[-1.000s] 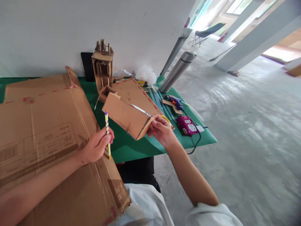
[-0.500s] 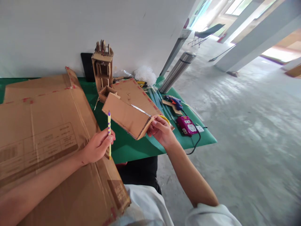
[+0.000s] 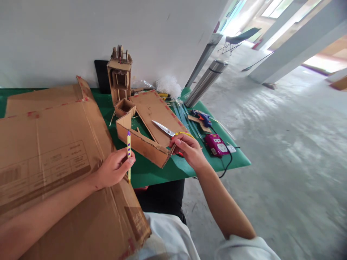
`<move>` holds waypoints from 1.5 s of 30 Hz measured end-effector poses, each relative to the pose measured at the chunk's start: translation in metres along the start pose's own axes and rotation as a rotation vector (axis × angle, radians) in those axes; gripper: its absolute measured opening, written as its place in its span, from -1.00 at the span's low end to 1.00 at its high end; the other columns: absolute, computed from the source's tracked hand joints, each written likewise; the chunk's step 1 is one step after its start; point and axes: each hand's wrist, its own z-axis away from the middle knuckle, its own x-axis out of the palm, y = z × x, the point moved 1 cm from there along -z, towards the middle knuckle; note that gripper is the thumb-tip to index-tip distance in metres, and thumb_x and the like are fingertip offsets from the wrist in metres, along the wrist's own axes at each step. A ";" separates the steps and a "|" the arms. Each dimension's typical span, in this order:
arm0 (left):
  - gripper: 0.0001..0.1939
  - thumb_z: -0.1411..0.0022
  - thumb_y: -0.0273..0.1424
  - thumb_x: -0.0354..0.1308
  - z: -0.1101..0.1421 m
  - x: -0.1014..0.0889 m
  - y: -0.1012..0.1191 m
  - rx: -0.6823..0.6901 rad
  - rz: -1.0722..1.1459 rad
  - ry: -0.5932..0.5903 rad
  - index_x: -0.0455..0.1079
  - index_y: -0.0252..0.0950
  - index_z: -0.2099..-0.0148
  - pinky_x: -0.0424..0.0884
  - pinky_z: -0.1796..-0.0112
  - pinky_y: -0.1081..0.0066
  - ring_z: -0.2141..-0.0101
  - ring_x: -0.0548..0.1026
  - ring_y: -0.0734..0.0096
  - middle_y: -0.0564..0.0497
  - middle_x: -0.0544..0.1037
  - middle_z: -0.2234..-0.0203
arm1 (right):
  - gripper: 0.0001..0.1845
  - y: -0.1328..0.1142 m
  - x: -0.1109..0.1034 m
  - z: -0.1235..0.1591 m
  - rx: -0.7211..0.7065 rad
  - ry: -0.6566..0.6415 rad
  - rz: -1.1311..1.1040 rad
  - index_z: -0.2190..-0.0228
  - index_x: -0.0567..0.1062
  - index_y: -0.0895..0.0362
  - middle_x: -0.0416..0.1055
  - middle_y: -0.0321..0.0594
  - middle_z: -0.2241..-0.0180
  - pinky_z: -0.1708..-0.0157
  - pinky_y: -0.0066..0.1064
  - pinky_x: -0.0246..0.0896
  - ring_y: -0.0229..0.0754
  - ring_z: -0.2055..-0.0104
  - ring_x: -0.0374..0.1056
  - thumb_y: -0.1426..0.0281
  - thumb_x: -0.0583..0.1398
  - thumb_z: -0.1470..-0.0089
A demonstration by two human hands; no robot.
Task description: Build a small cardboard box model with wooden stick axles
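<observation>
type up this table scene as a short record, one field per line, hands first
left hand: holds spotted pencil, tip up
right hand: grips one end of folded cardboard piece
scissors: blades over flat cardboard sheet, handles partly hidden by right hand
near wall: cardboard tower, small open box at its foot
right side: steel flask, glue gun, purple power socket
left side: large printed cardboard
surface: green table

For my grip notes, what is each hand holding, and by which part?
Left hand: dotted pencil, around its middle. Right hand: folded cardboard strip, by its right end.
</observation>
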 end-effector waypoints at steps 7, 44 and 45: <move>-0.72 -0.43 -0.16 0.02 -0.001 0.005 -0.004 -0.080 0.205 0.006 0.31 -0.27 0.21 0.34 0.47 0.50 0.48 0.36 0.51 0.10 0.35 0.46 | -0.74 -0.007 -0.003 -0.004 -0.114 -0.064 0.335 0.31 0.56 0.11 0.49 -0.24 0.38 0.39 -0.43 0.24 -0.27 0.39 0.32 0.16 0.27 -0.15; -0.72 -0.40 -0.14 0.11 -0.002 0.005 -0.010 -0.061 0.162 0.107 0.34 -0.27 0.11 0.39 0.40 0.51 0.40 0.45 0.48 0.03 0.48 0.34 | -0.84 0.007 0.133 0.033 -0.416 0.184 -0.178 0.12 0.49 0.03 0.53 -0.26 0.36 0.30 -0.35 0.43 -0.23 0.34 0.48 0.35 0.12 -0.32; -0.72 -0.40 -0.15 0.10 -0.001 0.005 -0.010 -0.047 0.177 0.123 0.34 -0.27 0.08 0.41 0.37 0.50 0.35 0.46 0.45 0.01 0.48 0.31 | -0.82 0.011 0.132 0.032 -0.425 0.175 -0.163 0.10 0.48 0.03 0.49 -0.31 0.42 0.44 -0.43 0.36 -0.28 0.46 0.42 0.35 0.12 -0.32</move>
